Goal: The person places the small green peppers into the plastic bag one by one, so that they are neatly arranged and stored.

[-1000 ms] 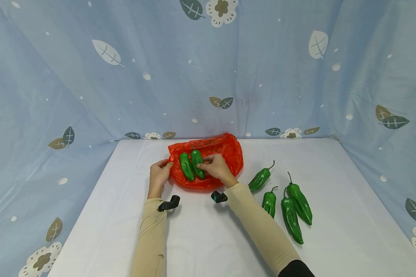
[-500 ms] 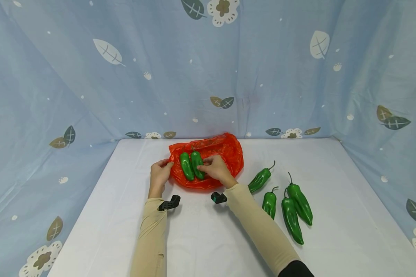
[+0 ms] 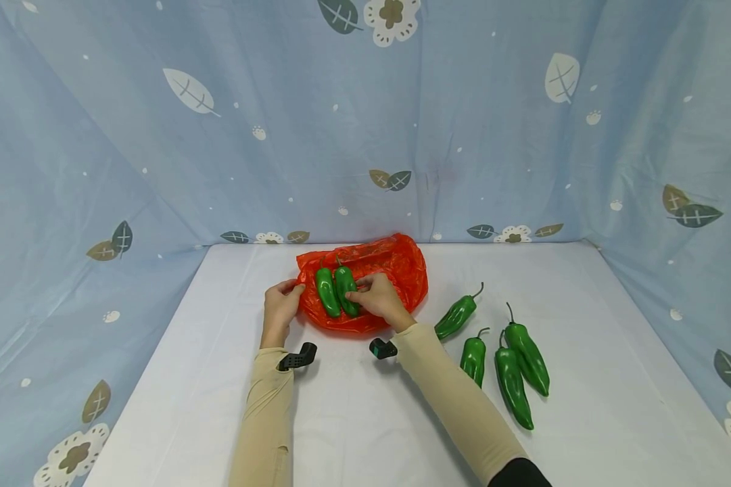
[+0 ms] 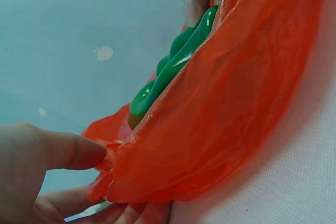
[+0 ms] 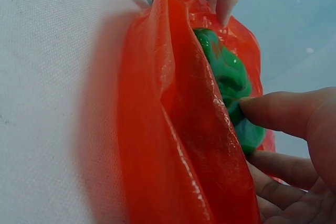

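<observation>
Left hand: closed to a pinch, thumb above and fingers below, gripping the left edge of the bag. Right hand: partly closed over the bag, gripping the right pepper with the thumb on its near half and the fingers along its right side. That pepper lies in the bag between the hands, closer to the right one, stem pointing far. The left pepper lies just beside it, on the side toward the left hand. The bag rests at the far edge of the counter. From here I see four loose peppers to the right, two partly hidden by the right sleeve.
</observation>
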`<state>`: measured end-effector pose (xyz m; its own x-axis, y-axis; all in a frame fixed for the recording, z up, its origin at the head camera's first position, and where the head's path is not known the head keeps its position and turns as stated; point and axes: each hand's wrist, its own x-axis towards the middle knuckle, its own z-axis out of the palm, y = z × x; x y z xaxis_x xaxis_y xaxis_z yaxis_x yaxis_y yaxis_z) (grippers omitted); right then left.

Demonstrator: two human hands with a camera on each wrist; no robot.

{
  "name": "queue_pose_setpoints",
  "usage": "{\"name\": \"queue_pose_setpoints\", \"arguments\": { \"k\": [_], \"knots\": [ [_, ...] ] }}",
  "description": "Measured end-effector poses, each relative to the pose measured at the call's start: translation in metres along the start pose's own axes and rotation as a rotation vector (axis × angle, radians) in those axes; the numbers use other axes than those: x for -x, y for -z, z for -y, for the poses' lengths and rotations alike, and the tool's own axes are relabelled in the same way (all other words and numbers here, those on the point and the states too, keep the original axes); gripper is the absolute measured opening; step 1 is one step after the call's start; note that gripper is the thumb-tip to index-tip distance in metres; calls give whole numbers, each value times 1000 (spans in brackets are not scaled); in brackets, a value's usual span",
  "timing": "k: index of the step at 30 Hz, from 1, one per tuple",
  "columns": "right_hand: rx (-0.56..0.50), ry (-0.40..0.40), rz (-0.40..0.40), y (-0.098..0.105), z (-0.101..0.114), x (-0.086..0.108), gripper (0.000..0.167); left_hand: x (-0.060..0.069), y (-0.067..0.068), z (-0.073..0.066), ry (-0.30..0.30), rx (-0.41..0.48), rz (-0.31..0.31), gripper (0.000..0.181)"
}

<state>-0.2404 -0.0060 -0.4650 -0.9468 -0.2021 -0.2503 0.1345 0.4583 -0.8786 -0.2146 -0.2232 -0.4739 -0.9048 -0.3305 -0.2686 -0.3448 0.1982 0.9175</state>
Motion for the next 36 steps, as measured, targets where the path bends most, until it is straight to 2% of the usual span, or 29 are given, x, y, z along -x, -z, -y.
{"name": "queue_pose_setpoints", "arguments": {
  "k": [8, 20, 30, 36],
  "knots": [
    [7, 32, -6, -1, -2, -1, 45, 1, 0, -1, 5, -1, 2, 48],
    [73, 45, -30, 2, 1, 1, 51, 1, -1, -2, 11, 0, 2, 47],
    [107, 62, -65, 16, 4, 6, 52, 1, -1, -3, 22, 7, 3, 46],
    [107, 114, -83, 29, 9, 13, 52, 1, 2, -2, 24, -1, 8, 47]
  ]
}}
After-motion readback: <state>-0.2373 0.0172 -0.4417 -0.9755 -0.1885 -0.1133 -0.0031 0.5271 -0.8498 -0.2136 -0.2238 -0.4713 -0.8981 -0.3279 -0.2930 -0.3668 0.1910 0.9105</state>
